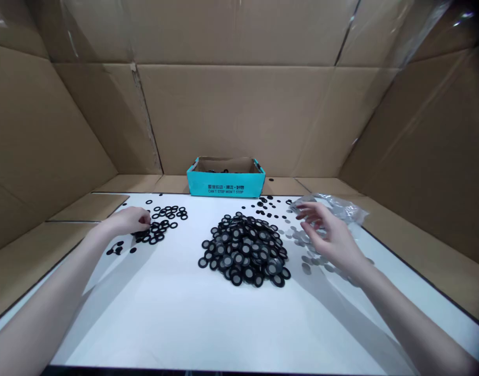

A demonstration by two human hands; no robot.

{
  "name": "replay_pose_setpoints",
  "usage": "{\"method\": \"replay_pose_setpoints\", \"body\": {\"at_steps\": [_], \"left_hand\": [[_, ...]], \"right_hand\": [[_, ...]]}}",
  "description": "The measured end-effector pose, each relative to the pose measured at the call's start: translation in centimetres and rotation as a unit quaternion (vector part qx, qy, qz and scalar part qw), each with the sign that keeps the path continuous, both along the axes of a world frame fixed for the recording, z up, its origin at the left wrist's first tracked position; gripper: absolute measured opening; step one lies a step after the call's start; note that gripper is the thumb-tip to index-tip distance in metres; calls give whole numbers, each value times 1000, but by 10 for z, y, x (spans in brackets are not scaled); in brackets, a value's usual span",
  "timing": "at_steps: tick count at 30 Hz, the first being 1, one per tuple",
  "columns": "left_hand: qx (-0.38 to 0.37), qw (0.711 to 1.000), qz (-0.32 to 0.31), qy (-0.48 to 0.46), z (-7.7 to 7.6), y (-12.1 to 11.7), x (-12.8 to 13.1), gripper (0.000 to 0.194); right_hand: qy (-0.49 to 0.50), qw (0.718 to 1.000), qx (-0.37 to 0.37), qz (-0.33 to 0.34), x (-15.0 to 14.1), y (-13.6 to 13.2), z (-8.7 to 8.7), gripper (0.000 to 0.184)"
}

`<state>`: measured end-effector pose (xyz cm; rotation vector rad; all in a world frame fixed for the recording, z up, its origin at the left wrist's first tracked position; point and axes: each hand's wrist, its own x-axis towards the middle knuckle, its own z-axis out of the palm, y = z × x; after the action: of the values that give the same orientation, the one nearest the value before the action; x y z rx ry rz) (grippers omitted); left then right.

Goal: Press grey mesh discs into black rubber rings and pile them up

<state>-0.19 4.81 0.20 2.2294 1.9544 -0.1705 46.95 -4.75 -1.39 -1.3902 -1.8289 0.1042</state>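
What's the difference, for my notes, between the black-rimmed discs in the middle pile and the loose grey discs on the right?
The black-rimmed discs have a black rim around a grey centre; the grey discs show no black rim. The black-rimmed discs lie heaped in an overlapping mound; the grey discs are spread thinly beneath the right hand. Both are small, round and flat, and lie on the white table.

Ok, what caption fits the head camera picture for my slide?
Left hand on black rings, right hand by silver discs, blue box behind.
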Motion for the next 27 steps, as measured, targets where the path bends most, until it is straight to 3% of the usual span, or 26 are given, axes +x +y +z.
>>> {"method": "replay_pose_setpoints", "body": {"at_steps": [2,6,9,19,27], "left_hand": [[13,1000,7,-5,-2,2,-7,26],[46,999,15,-15,-2,3,-14,29],[73,997,8,-24,0,3,-10,30],[119,991,-11,-66,8,-5,4,32],[139,983,-11,-117,11,-7,12,38]], "right_hand": [[-63,996,-37,-47,25,0,-18,39],[-162,976,-80,-123,61,-2,-50,33],[-180,968,-97,-147,66,-5,-61,32],[-137,969,-92,-181,62,1,-60,20],[-90,975,-69,-193,61,1,-50,29]]}}
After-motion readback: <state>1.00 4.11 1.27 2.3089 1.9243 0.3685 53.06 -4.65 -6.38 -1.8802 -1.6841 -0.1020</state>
